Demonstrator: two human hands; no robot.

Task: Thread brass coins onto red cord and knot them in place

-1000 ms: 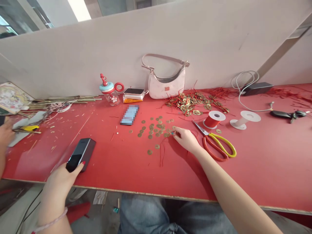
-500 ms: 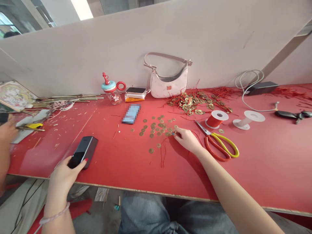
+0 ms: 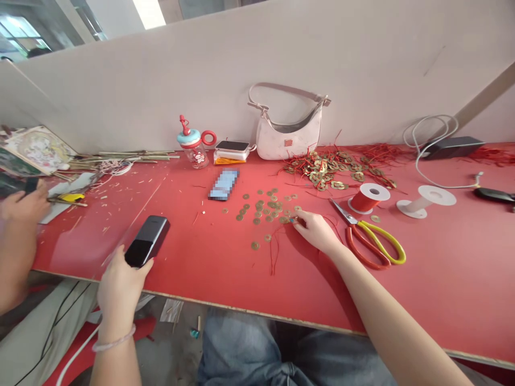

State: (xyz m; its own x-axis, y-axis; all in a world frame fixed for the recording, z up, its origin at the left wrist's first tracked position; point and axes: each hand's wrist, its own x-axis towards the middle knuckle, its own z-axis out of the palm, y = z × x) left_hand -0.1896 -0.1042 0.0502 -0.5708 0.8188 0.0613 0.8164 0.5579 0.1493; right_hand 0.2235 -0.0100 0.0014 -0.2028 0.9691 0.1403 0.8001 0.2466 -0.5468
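Observation:
My left hand (image 3: 119, 287) grips the near end of a black box-shaped device (image 3: 147, 240) lying on the red table (image 3: 225, 279) near its front edge. My right hand (image 3: 317, 230) rests on the table with its fingertips pinched together at the edge of a scatter of small brass coins (image 3: 267, 206). Loose red threads (image 3: 276, 249) lie just in front of that hand. Red-and-yellow scissors (image 3: 372, 241) lie right beside it, on its right.
A heap of coins tied with red thread (image 3: 333, 169), a red thread spool (image 3: 366, 197) and an empty white spool (image 3: 426, 199) lie behind. A white handbag (image 3: 287, 136), small bottle (image 3: 195, 149) and phone (image 3: 224, 184) sit near the back wall. Another person's hand (image 3: 20, 209) works at far left.
The view has swung a little left, shifting everything rightward. My left hand stays on the black device and my right hand stays at the coins.

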